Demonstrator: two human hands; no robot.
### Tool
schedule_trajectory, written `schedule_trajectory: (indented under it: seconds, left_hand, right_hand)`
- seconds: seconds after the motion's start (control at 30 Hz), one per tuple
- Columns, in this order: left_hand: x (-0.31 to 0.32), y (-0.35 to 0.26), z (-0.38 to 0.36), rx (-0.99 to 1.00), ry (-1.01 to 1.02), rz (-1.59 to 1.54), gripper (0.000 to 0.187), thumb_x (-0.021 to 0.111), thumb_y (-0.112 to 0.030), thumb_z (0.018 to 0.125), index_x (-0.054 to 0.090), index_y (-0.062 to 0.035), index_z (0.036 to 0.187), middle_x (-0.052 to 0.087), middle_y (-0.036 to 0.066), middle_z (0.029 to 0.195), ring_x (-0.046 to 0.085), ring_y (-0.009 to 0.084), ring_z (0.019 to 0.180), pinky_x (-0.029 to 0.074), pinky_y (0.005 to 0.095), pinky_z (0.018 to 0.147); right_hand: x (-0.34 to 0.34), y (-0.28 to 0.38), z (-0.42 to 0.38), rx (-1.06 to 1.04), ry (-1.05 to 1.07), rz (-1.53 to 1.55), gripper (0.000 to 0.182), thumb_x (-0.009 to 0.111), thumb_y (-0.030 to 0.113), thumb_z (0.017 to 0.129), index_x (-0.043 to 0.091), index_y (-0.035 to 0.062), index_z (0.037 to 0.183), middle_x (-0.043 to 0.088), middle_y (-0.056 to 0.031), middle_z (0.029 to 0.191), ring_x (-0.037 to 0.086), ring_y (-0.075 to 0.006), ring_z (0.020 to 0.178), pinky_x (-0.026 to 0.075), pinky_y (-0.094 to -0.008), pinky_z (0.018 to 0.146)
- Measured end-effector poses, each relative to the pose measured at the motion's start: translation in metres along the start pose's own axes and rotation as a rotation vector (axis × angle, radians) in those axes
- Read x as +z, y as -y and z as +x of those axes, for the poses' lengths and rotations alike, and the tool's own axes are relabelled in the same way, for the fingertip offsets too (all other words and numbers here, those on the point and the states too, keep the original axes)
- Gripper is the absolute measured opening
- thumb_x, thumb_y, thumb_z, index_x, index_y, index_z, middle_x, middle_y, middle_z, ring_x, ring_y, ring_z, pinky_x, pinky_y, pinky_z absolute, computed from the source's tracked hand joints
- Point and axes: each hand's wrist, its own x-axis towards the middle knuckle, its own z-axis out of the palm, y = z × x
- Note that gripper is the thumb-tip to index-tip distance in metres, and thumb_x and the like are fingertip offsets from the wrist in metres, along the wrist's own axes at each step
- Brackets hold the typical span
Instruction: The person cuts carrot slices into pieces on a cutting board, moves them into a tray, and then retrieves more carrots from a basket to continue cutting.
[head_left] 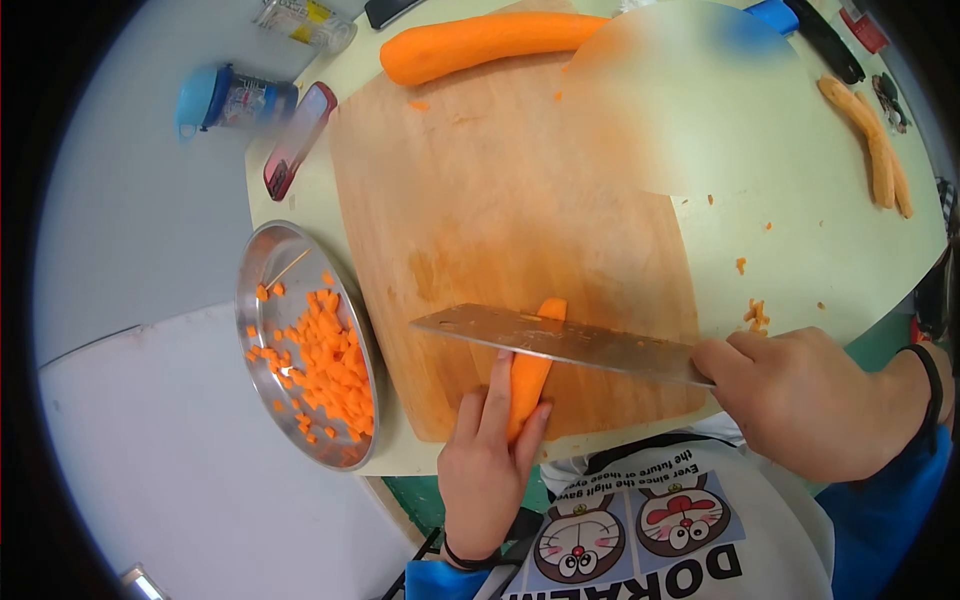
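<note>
On the wooden cutting board (470, 210) lies a piece of peeled carrot (530, 388), close to the board's near edge. My left hand (485, 465) is closed around its near part, thumb on one side and fingers on the other. A broad kitchen knife (590, 345) crosses over the carrot, its blade overlapping it just beyond my left fingertip. The handle is wrapped in my right hand (815, 400) and mostly hidden by it. A short end of carrot shows on the far side of the blade.
Left of the board, a round metal tray (372, 395) holds diced carrot (335, 370) and a thin stick. A large peeled carrot (480, 48) lies along the board's far edge. A phone (300, 140), a blue-lidded bottle (240, 100) and thin peeled roots (872, 145) surround the board.
</note>
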Motion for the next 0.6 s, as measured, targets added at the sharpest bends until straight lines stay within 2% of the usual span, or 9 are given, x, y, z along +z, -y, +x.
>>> schedule_trajectory:
  seconds: [0.17, 0.23, 0.33, 0.47, 0.57, 0.6]
  left_hand:
    - [0.001, 0.001, 0.0, 0.016, 0.001, -0.006, 0.056, 0.065, -0.024, 0.079, 0.044, -0.0103, 0.129, 0.047, 0.008, 0.078, 0.052, 0.0254, 0.059, 0.044, 0.0337, 0.05]
    - [-0.002, -0.003, 0.001, -0.06, 0.034, -0.042, 0.052, 0.064, -0.021, 0.08, 0.047, -0.0078, 0.126, 0.049, 0.012, 0.075, 0.052, 0.0284, 0.062, 0.044, 0.0354, 0.055]
    - [-0.002, -0.003, 0.0, -0.071, 0.029, -0.059, 0.051, 0.064, -0.022, 0.08, 0.047, -0.0078, 0.126, 0.05, 0.013, 0.075, 0.052, 0.0284, 0.061, 0.044, 0.0351, 0.054]
    - [-0.001, -0.003, 0.0, -0.046, -0.011, -0.054, 0.051, 0.064, -0.022, 0.08, 0.047, -0.0077, 0.126, 0.051, 0.013, 0.075, 0.053, 0.0289, 0.062, 0.044, 0.0352, 0.055]
    - [0.0, 0.0, -0.001, 0.023, -0.038, -0.008, 0.051, 0.062, -0.026, 0.082, 0.046, -0.0097, 0.127, 0.052, 0.011, 0.081, 0.056, 0.029, 0.062, 0.045, 0.0355, 0.051]
    - [0.0, 0.0, -0.001, 0.011, -0.034, -0.009, 0.051, 0.061, -0.027, 0.082, 0.046, -0.0101, 0.127, 0.052, 0.012, 0.08, 0.056, 0.0295, 0.063, 0.046, 0.0362, 0.052]
  right_hand:
    - [-0.004, 0.006, 0.007, 0.046, 0.06, 0.01, 0.024, 0.056, -0.005, 0.064, 0.044, -0.0053, 0.085, 0.052, -0.0133, 0.063, 0.06, -0.0309, 0.059, 0.05, -0.0357, 0.048]
    - [-0.005, 0.008, 0.013, 0.11, 0.116, 0.05, 0.025, 0.056, -0.006, 0.064, 0.044, -0.0064, 0.086, 0.054, -0.0165, 0.065, 0.059, -0.0349, 0.06, 0.049, -0.0396, 0.051]
    - [-0.011, 0.013, 0.016, 0.144, 0.169, 0.054, 0.026, 0.056, -0.007, 0.064, 0.044, -0.0073, 0.086, 0.055, -0.0197, 0.068, 0.058, -0.0378, 0.063, 0.048, -0.0411, 0.054]
    - [-0.013, 0.018, 0.016, 0.185, 0.191, 0.068, 0.024, 0.055, -0.007, 0.065, 0.045, -0.0077, 0.086, 0.055, -0.0209, 0.068, 0.059, -0.0385, 0.067, 0.048, -0.0408, 0.055]
    - [-0.007, 0.017, 0.015, 0.178, 0.137, 0.037, 0.018, 0.055, -0.007, 0.067, 0.047, -0.0082, 0.084, 0.055, -0.0215, 0.068, 0.058, -0.0392, 0.068, 0.048, -0.0412, 0.056]
    - [-0.003, 0.014, 0.015, 0.134, 0.089, 0.009, 0.012, 0.053, 0.0, 0.075, 0.047, -0.0061, 0.083, 0.055, -0.02, 0.065, 0.059, -0.0374, 0.066, 0.048, -0.0408, 0.056]
